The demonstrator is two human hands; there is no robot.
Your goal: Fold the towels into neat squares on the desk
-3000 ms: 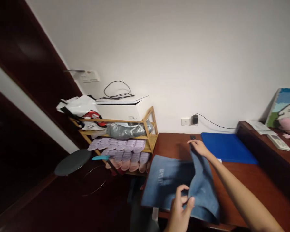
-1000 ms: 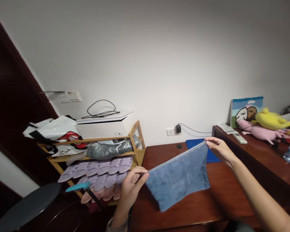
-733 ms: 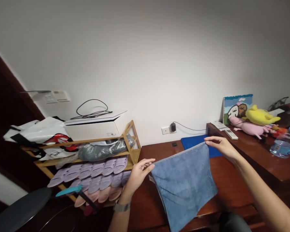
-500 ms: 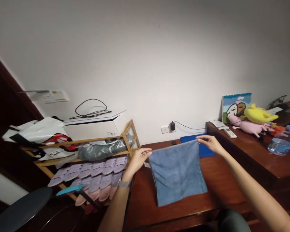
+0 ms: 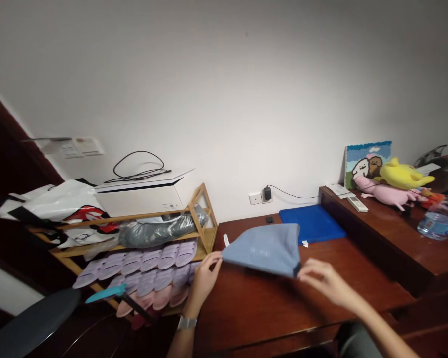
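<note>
A blue-grey cloth (image 5: 267,248) is stretched between my two hands above the dark wooden table (image 5: 276,313). Its far part billows up toward the wall, and its near edge runs from hand to hand. My left hand (image 5: 206,273), with a silver watch band on the wrist, pinches the left corner. The right corner is pinched by my right hand (image 5: 323,281). A small white tag (image 5: 226,240) shows beyond the cloth's left side. Behind the cloth to the right, a flat blue mat or folder (image 5: 313,223) lies on the table.
On the left stands a wooden rack (image 5: 209,238) with lilac slippers (image 5: 168,256), a white box (image 5: 142,199) and a black cable. A raised wooden surface (image 5: 403,238) on the right bears plush toys (image 5: 399,176), a remote (image 5: 357,204) and a water bottle (image 5: 440,219).
Both hands have come down and nearer to me with the cloth's edge. The cloth, hanging down before, now billows away toward the wall, and more of the blue mat or folder shows.
</note>
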